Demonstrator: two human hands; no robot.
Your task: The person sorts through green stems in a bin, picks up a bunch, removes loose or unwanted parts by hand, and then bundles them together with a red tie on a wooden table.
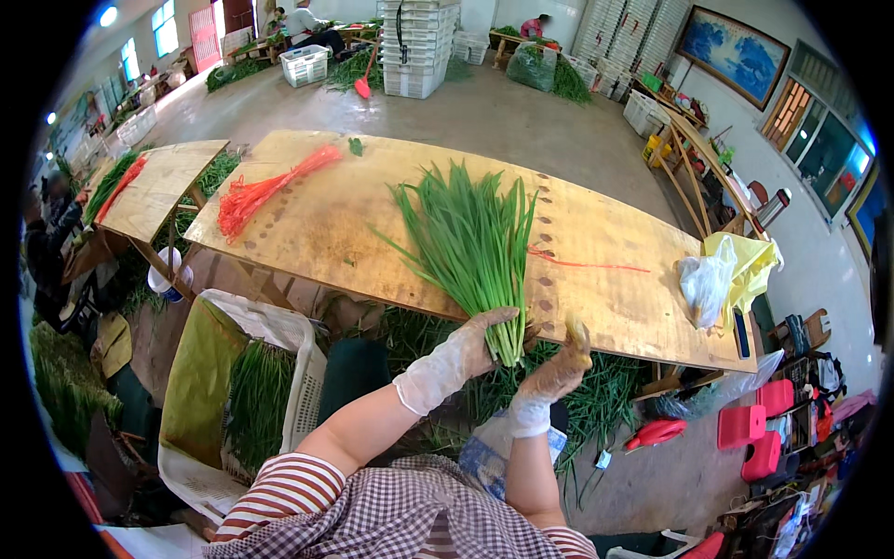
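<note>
On the wooden table (372, 214) lies a fanned bunch of long green chives (470, 228), leaf tips pointing away from me and stem ends at the near edge. My left hand (480, 340), in a soiled whitish glove, is closed round the stems. Just right of the stem ends, my right hand (559, 361), gloved too, is held upright with its fingers stretched out and nothing visible in it. A thin red tie strand (596, 265) runs out to the right from under the bunch. Farther left rests a bundle of red ties (270, 194).
Left of me stands a white plastic crate (303, 391) holding more chives (259, 401). Loose greens (596, 401) cover the floor under the table. Plastic bags (708, 284) and a phone (741, 335) lie at the table's right end. Red stools (742, 426) stand at right; people work farther off.
</note>
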